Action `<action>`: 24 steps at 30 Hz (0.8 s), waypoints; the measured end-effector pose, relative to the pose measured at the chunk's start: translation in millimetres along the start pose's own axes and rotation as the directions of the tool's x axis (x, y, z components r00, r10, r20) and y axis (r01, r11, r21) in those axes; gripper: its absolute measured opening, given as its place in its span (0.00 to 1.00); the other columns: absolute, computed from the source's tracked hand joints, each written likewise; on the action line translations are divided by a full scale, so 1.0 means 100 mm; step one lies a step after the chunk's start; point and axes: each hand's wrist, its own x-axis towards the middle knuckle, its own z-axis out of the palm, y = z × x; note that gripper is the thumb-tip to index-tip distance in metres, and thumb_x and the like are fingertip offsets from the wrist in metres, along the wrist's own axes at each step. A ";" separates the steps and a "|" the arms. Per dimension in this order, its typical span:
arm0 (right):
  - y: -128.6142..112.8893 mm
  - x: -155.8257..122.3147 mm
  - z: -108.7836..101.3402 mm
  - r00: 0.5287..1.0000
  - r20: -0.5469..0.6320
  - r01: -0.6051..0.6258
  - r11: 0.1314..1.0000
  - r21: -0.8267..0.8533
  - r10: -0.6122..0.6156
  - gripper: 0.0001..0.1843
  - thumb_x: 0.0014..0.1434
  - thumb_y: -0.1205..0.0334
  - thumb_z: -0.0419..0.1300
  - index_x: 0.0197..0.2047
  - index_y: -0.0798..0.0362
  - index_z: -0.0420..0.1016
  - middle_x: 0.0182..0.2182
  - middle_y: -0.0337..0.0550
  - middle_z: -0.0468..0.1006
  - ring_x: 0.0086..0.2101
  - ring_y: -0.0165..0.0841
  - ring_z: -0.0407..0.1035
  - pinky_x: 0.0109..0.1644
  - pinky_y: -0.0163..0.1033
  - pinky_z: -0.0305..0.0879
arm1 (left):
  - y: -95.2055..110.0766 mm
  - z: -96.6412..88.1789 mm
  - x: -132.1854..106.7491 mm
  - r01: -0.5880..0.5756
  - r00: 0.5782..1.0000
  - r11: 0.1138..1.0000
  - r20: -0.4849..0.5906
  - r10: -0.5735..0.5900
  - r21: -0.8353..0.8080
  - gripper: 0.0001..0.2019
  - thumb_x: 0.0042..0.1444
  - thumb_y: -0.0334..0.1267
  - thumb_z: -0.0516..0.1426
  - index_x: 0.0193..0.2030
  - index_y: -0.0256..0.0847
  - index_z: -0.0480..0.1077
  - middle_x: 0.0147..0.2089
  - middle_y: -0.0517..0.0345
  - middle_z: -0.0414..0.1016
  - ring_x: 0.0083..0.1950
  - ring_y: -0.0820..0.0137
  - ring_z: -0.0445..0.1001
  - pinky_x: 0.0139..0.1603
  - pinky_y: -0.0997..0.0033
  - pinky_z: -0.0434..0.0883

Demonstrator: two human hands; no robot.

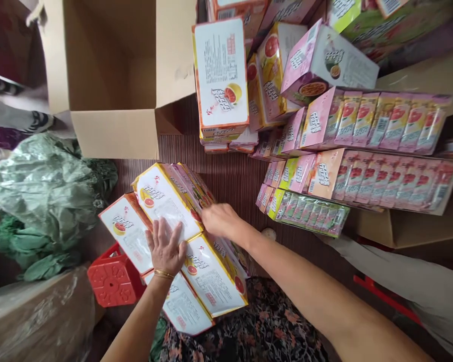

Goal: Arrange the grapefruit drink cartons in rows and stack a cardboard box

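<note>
1. While patterned clothing (pixel 287 317) shows at the lower edge, the left hand (pixel 168 249), with a bracelet (pixel 163 274) at its wrist, lies with fingers spread upon a block of white-topped boxes (pixel 219 276).
2. The right hand (pixel 219 221) has bent fingers at the side of this block; whether it grips, one cannot tell.
3. Near the block, toward the left, is a red stool (pixel 115 281).
4. Farther away, green bags (pixel 41 186) lie at left, and sachet packs (pixel 385 178) at right.
5. Beyond, an open carton (pixel 115 133) is beside stacked boxes (pixel 222 70).
</note>
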 end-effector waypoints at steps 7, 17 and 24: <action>0.48 0.43 -0.30 0.940 -0.183 -0.252 0.947 0.201 0.289 0.33 0.72 0.49 0.31 0.50 0.50 0.76 0.47 0.50 0.80 0.48 0.42 0.75 0.49 0.44 0.69 | 0.01 -0.03 0.06 -0.058 0.997 0.998 -0.050 0.058 0.007 0.29 0.63 0.39 0.53 0.71 0.48 0.59 0.78 0.53 0.36 0.77 0.52 0.40 0.76 0.45 0.39; 0.66 0.31 0.36 0.998 0.064 -0.027 0.996 0.080 0.022 0.25 0.70 0.52 0.41 0.46 0.51 0.78 0.41 0.52 0.82 0.45 0.46 0.76 0.47 0.48 0.71 | 0.01 -0.03 0.08 -0.064 0.997 0.998 -0.039 0.064 -0.014 0.33 0.62 0.38 0.53 0.74 0.53 0.51 0.79 0.54 0.36 0.78 0.53 0.39 0.75 0.47 0.37; 0.80 1.32 -0.10 0.977 -0.100 -0.167 0.967 0.195 0.189 0.27 0.71 0.53 0.38 0.54 0.48 0.75 0.55 0.50 0.76 0.54 0.44 0.71 0.55 0.49 0.68 | 0.02 -0.07 0.12 -0.070 0.997 0.997 -0.032 0.069 -0.035 0.34 0.62 0.37 0.53 0.74 0.55 0.49 0.79 0.57 0.36 0.78 0.56 0.38 0.75 0.48 0.37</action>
